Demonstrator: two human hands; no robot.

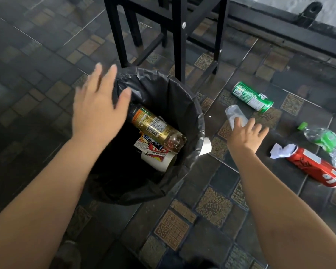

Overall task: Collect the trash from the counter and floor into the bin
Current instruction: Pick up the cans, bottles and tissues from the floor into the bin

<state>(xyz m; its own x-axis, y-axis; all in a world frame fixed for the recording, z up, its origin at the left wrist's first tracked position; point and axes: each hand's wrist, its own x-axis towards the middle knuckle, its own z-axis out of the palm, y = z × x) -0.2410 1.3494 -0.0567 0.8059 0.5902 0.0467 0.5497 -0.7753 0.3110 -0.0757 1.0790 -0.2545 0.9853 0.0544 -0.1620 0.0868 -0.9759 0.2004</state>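
Note:
A black-lined bin (195, 105) stands on the tiled floor. Inside it lie a tea bottle (155, 129), a printed wrapper (149, 147) and a white cup (159, 161). My left hand (99, 105) hovers over the bin's left rim, fingers spread and empty. My right hand (244, 134) is low over the floor to the right of the bin, its fingers apart and resting over the near end of a clear plastic cup (234, 113). Further right lie a green can (252, 97), a red can (314, 167), crumpled white paper (281, 151) and a clear bottle with a green cap (326, 138).
A black stool's legs (178, 35) stand just behind the bin. A small white paper cup (206, 146) lies against the bin's right side. A dark wall base (279, 26) runs along the back right. Patterned tiles stretch to the left and front.

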